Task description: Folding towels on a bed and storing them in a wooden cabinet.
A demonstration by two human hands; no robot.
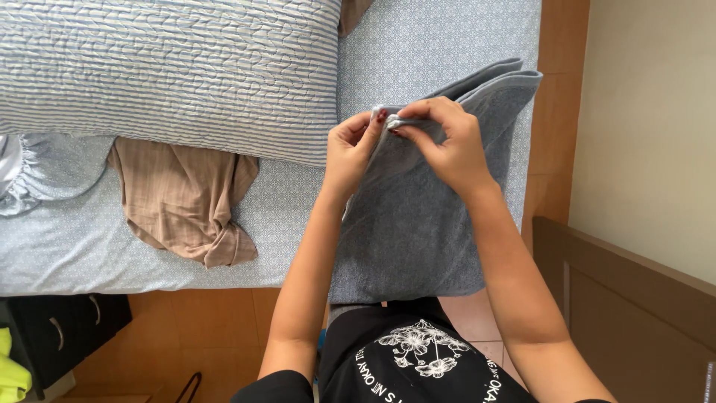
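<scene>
Head view, from left to right. A black cabinet with curved handles stands on the floor at lower left, beside a yellow-green object at the frame edge. Above it lies the bed with a pale blue patterned sheet; on it rest a striped quilted pillow and, just below the pillow, a crumpled brown garment. Near the centre, the left hand and the right hand meet at the upper edge of a folded grey towel, each with fingers pinched shut on the towel's corner. The towel lies on the sheet at the bed's right portion, its lower edge reaching the mattress edge in front of the person's black printed shirt. A wooden bed frame and a beige wall close the right side.
</scene>
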